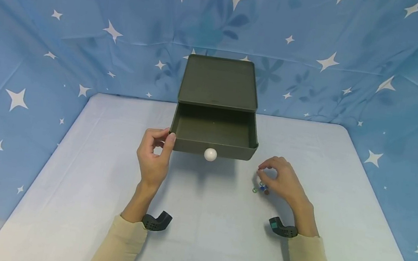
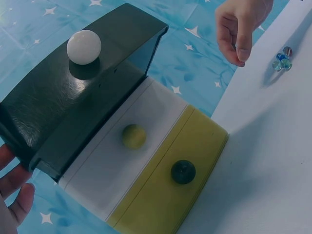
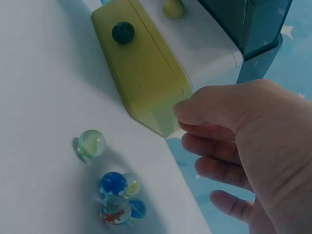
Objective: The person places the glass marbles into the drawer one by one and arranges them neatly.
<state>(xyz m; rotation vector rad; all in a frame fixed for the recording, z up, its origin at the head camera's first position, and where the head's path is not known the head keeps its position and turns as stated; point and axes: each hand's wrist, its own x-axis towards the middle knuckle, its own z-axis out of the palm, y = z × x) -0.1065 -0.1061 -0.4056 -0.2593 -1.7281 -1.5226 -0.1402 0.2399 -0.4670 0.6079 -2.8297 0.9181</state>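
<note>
A drawer box stands at the back of the table, its dark green top drawer with a white knob pulled out. Inside that drawer I see bare floor. My left hand grips the drawer's left front corner, thumb at the front and fingers by the side. My right hand hovers right of the box with fingers bent and thumb near the index finger; no object shows between them. Below it several glass marbles lie on the table, mostly clustered, with one greenish marble slightly apart.
Under the pulled-out drawer are a closed white drawer with a yellow knob and a closed yellow drawer with a dark knob. A blue star-patterned curtain hangs behind the white table.
</note>
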